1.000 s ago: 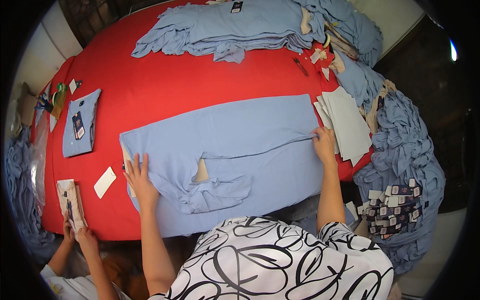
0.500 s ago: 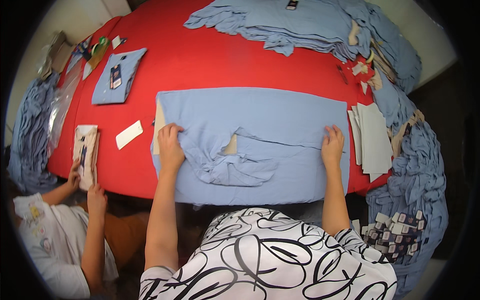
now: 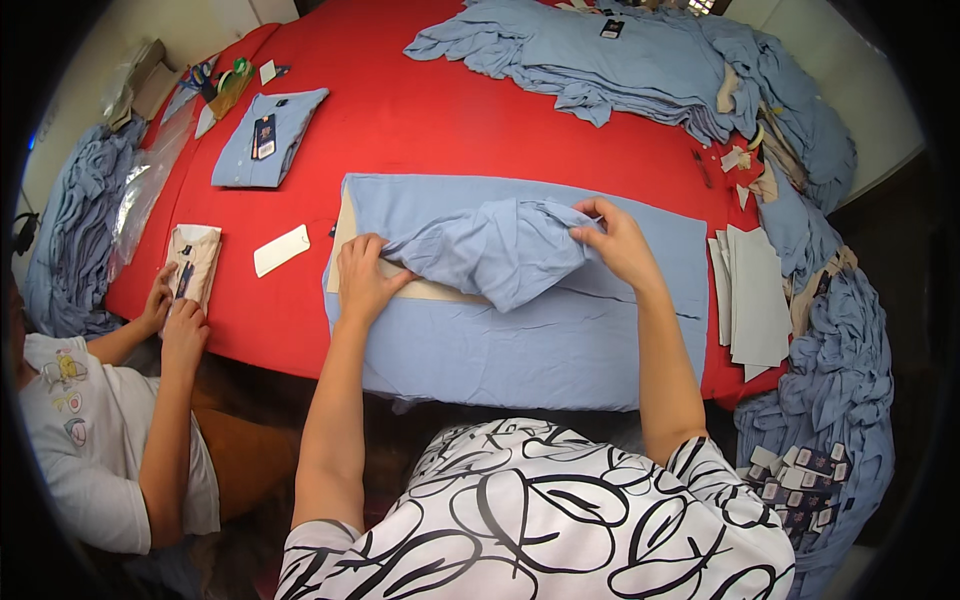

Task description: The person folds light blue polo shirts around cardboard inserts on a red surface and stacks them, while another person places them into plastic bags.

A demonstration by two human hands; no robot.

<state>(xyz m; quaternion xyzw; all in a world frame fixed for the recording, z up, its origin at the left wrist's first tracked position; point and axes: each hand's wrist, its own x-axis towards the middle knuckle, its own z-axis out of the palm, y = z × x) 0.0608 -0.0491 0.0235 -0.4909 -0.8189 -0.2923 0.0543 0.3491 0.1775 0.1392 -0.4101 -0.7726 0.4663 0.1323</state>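
A light blue shirt [image 3: 500, 350] lies spread over a beige board [image 3: 345, 232], which shows at the left edge and in a strip across the middle. My right hand [image 3: 618, 240] pinches the end of a bunched sleeve [image 3: 495, 250], lifted and stretched across the shirt. On the left, my left hand [image 3: 368, 280] rests on the board beside the sleeve's narrow end, thumb spread from the fingers. Part of the shirt body is hidden under the sleeve.
A co-worker's hands [image 3: 178, 320] touch a folded beige garment [image 3: 200, 250] at left. Nearby are a white card [image 3: 282, 250] and a folded blue shirt [image 3: 262, 150]. White sheets [image 3: 755, 295] lie right, tags [image 3: 800, 485] below them, and stacked blue shirts [image 3: 590, 60] at the back.
My right hand has moved left and up, now gripping the sleeve, which has swung upward across the shirt. My left hand has shifted slightly. More board shows in the middle.
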